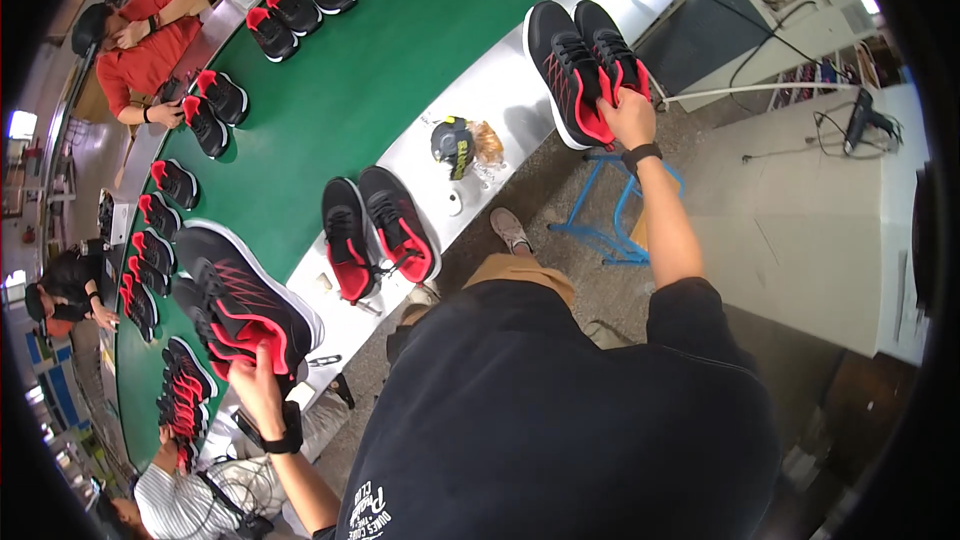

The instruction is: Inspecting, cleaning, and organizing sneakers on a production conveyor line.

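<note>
My left hand [258,390] is closed on the heel collars of a pair of black sneakers [245,285] with red lining and white soles, lifted over the bench's near left part. Out to the right, my right hand [629,120] grips a matching sneaker pair [556,58] by the red-lined heel openings, fingers partly hidden inside. That pair is held up at the bench's edge. Between my hands another pair of black and red sneakers [385,215] rests on the metal bench, toes pointing away from me.
A green conveyor belt [420,40] carries several more sneakers along its far side. On the metal bench [500,90] lie a dark roll with yellow marks [452,145] and a small white round thing [454,202]. Co-workers stand across the belt and at lower left. A blue stool frame [585,205] stands right.
</note>
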A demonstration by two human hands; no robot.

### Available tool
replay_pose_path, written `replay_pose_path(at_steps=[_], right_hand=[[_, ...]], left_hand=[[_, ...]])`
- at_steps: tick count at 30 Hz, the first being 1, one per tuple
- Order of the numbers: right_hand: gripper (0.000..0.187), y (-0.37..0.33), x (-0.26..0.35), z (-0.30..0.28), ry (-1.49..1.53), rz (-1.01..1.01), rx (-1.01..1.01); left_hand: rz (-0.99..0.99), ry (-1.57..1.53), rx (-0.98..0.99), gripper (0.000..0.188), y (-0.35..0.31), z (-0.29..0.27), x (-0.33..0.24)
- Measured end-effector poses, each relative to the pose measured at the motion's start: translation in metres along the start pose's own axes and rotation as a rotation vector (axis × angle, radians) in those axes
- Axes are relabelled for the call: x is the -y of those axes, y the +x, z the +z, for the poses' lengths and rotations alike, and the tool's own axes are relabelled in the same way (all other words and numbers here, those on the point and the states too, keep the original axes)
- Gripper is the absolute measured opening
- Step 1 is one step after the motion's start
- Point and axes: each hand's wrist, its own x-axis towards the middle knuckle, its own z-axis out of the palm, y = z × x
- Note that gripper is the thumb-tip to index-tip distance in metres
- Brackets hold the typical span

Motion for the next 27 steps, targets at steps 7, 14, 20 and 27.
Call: replay_pose_path(at_steps=[7,14,20,27], right_hand=[[0.033,0.103,-0.088,0.039,0.083,-0.028,0.079],[0.036,0.15,-0.134,0.062,0.035,-0.103,0.126],[0.034,0.171,-0.141,0.078,0.062,-0.144,0.234],[0.049,0.158,-0.133,0.133,-0.034,-0.189,0.547]], left_hand=[[0.23,-0.694,0.478,0.011,-0.002,0.089,-0.269],[0.273,-0.355,0.336,0.042,0.007,0.355,-0.391],[0.102,-0.041,0.412,0.042,0.008,0.475,-0.373],[0.175,-0.086,0.931,0.078,-0.015,0.487,-0.358]])
